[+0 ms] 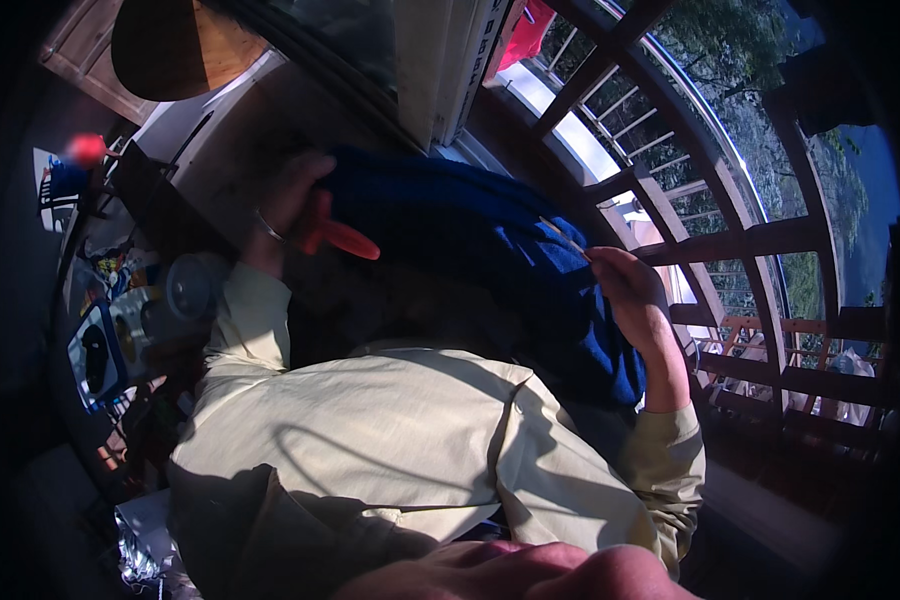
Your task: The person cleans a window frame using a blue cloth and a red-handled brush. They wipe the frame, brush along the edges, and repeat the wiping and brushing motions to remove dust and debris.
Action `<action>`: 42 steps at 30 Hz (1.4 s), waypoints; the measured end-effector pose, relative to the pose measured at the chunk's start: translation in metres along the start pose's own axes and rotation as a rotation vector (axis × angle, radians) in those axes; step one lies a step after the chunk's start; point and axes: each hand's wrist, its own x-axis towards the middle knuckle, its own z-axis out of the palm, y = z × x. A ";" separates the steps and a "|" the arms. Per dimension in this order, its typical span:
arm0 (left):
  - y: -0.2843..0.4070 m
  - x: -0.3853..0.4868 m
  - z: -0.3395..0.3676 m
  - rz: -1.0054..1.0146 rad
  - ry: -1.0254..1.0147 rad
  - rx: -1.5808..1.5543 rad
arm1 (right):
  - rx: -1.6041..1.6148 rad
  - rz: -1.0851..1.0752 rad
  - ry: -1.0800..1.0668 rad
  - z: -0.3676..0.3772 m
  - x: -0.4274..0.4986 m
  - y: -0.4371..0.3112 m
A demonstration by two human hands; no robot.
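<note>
My left hand (298, 191), with a metal band at the wrist, is closed around a red object (349, 240) whose rounded end sticks out to the right. Its exact kind is unclear. The fingertips are beside the upper left edge of a dark blue cloth (450, 191), which spreads between my hands in folds. Whether they touch it is hidden in shadow. On the right, my right hand (634, 296) pinches a thin, light-coloured stick (565, 238), pointing up and left over the sunlit part of the cloth.
A dark lattice railing (769, 240) curves along the right, with trees beyond. A round wooden top (184, 49) is at the upper left. Lower down on the left are a clear round container (190, 286) and a blue-rimmed tray (94, 356). A pale frame post (439, 67) stands ahead.
</note>
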 end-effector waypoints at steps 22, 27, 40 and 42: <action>0.031 -0.022 -0.018 0.458 -0.244 0.134 | -0.766 -0.514 -0.005 0.047 0.059 -0.012; 0.067 -0.035 -0.021 0.638 -0.411 0.159 | -0.766 -0.524 0.008 0.067 0.093 -0.036; 0.067 -0.020 -0.011 0.582 -0.660 0.463 | -0.674 -0.463 -0.209 0.017 0.059 -0.019; 0.060 -0.020 -0.006 0.493 -0.646 0.405 | -0.676 -0.490 -0.187 0.013 0.057 -0.015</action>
